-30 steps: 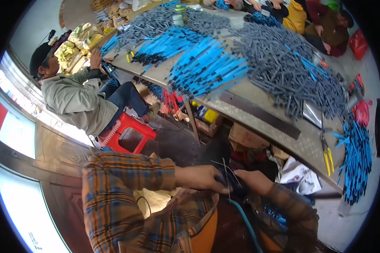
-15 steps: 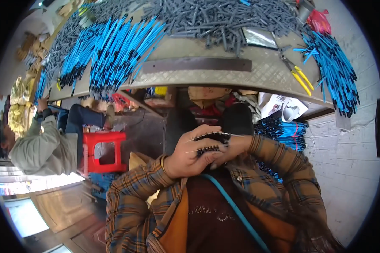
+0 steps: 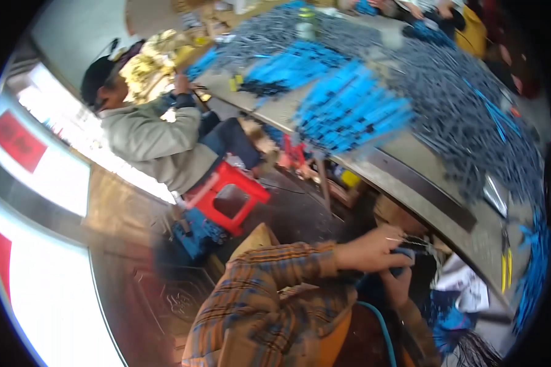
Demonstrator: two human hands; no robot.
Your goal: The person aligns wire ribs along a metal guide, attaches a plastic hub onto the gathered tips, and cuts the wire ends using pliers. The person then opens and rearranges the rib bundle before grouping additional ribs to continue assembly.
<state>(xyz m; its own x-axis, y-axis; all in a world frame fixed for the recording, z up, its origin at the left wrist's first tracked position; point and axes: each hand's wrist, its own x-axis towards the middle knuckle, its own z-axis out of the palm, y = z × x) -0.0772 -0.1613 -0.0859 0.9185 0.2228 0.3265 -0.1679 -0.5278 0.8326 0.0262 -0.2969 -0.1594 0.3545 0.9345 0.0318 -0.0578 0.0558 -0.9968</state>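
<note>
My left hand (image 3: 368,249) is closed at the table's front edge, its fingers bent round a small dark thing (image 3: 417,243) with thin pale strands along it. That thing is blurred, so its kind is unclear; half a second ago it looked black and ribbed. My right hand (image 3: 398,286) is just below, meeting the left hand with its fingers closed. What the right fingers grip is hidden. On the table (image 3: 404,177) lie bundles of blue rods with black parts (image 3: 352,107) and a wide heap of grey plastic pieces (image 3: 453,116).
Yellow-handled pliers (image 3: 506,263) and a shiny flat piece (image 3: 494,194) lie at the table's right. A dark bar (image 3: 422,186) runs along the near edge. Left, a person (image 3: 159,134) sits on a red stool (image 3: 229,196). Other people's hands (image 3: 431,12) show at the far side.
The view has swung left and tilted, so the table and the seated person appear shifted to the right. My hands stay together, now with the left above the right.
</note>
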